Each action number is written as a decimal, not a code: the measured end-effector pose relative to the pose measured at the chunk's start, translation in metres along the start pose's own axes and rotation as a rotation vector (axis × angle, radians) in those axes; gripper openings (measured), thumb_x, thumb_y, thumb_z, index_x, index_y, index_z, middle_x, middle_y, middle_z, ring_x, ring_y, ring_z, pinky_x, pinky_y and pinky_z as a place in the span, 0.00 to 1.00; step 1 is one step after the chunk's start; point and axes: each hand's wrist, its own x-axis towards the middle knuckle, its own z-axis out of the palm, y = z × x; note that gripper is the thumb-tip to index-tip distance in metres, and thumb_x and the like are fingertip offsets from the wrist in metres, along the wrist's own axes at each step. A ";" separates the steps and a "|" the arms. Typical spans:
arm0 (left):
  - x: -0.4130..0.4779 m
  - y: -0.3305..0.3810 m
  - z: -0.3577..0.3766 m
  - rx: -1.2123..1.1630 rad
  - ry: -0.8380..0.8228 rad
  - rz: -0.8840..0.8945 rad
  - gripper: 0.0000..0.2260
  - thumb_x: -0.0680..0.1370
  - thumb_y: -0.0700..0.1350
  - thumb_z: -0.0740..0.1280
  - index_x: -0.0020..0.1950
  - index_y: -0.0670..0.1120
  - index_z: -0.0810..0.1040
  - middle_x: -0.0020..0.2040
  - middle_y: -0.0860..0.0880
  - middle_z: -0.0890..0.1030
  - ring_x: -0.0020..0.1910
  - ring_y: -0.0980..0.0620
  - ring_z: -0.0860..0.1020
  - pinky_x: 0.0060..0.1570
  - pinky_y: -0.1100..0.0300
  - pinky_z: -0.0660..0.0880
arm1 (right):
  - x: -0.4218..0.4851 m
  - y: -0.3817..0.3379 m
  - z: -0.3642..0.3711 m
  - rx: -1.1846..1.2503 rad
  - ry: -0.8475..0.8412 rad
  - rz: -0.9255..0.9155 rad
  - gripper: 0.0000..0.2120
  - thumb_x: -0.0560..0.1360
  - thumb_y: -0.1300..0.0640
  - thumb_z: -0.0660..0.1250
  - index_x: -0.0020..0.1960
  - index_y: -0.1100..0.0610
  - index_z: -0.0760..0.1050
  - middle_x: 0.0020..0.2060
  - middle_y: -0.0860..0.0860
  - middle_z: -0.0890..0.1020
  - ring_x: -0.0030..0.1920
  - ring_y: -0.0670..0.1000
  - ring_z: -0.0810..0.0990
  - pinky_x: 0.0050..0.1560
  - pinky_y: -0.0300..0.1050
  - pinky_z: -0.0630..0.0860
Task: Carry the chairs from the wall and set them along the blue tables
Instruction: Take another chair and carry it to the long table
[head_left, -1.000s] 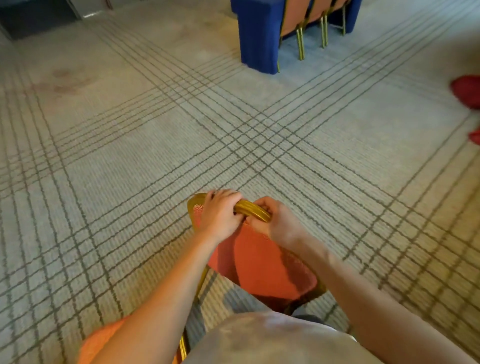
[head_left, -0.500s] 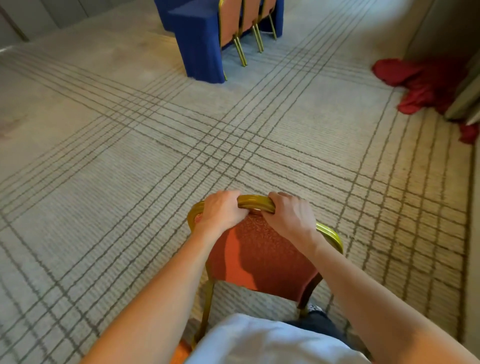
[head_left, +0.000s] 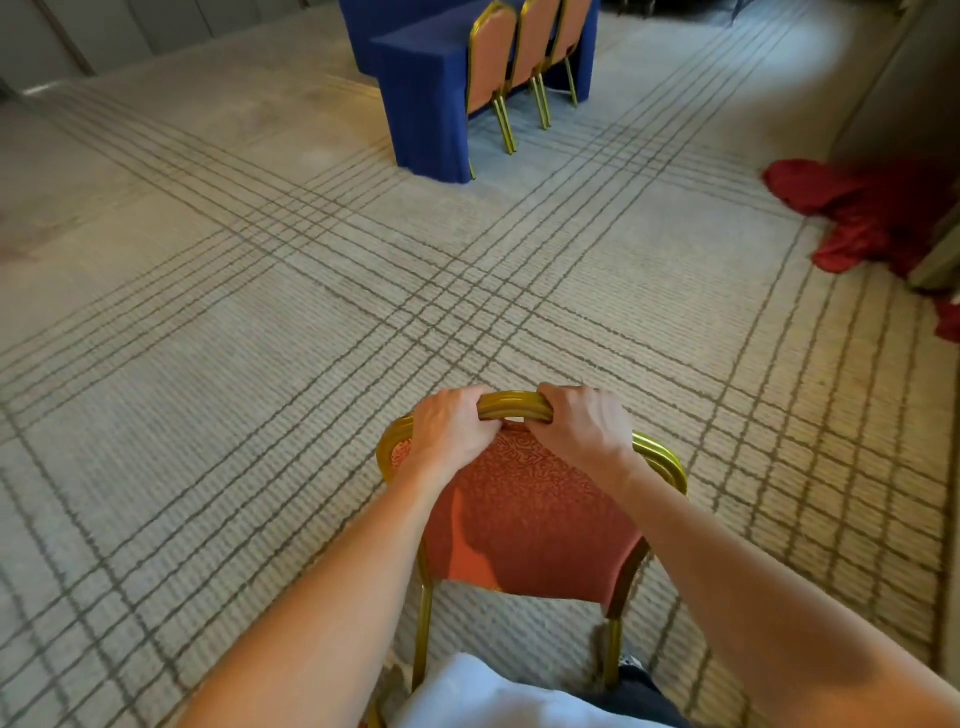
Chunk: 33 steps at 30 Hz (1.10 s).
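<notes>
Head view, the only one here. Both hands are clamping down on the gold top rail of the chair (head_left: 524, 519). The left hand (head_left: 449, 434) is curling its fingers over the rail just left of the middle. The right hand (head_left: 584, 428) is doing the same just right of it, with a short bit of rail showing between them. So both are gripping the chair and neither is free.

The chair is sitting well short of the desk (head_left: 426, 104), with a wide stretch of carpet (head_left: 208, 364) in between and its padded back facing the person. I can't tell whether its feet are touching the carpet, because the shirt is hiding them.

Three set chairs (head_left: 491, 57) are standing in a row tight against the desk's side. A red cloth (head_left: 857, 218) is lying in a heap well off to the right of the desk.

What I'd be worrying about: with both hands bunched near the top centre, the chair is probably free to twist and swing. A leg could clip a shin or drag on the carpet. Closer to the desk, a swinging leg could knock the set chairs or snag the blue skirt. Drifting right of the desk is asking for a foot in that cloth.
</notes>
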 end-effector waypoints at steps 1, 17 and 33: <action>0.000 -0.001 0.001 -0.013 0.018 -0.018 0.06 0.74 0.54 0.68 0.39 0.55 0.74 0.37 0.53 0.81 0.42 0.46 0.82 0.39 0.54 0.73 | 0.007 0.001 0.001 -0.005 -0.004 -0.030 0.12 0.74 0.39 0.65 0.43 0.46 0.75 0.30 0.45 0.78 0.30 0.54 0.78 0.31 0.44 0.66; 0.057 0.031 0.020 0.041 -0.001 -0.174 0.15 0.75 0.59 0.64 0.33 0.53 0.72 0.30 0.57 0.70 0.35 0.48 0.73 0.39 0.55 0.66 | 0.071 0.058 0.004 0.005 -0.141 -0.175 0.11 0.77 0.40 0.63 0.45 0.47 0.73 0.32 0.44 0.73 0.34 0.54 0.78 0.34 0.46 0.67; 0.111 0.029 0.027 0.054 0.091 -0.377 0.14 0.72 0.59 0.64 0.33 0.51 0.75 0.34 0.51 0.79 0.35 0.46 0.74 0.41 0.54 0.68 | 0.132 0.071 0.020 0.029 -0.129 -0.246 0.14 0.77 0.39 0.62 0.47 0.50 0.75 0.34 0.51 0.81 0.32 0.56 0.73 0.35 0.47 0.66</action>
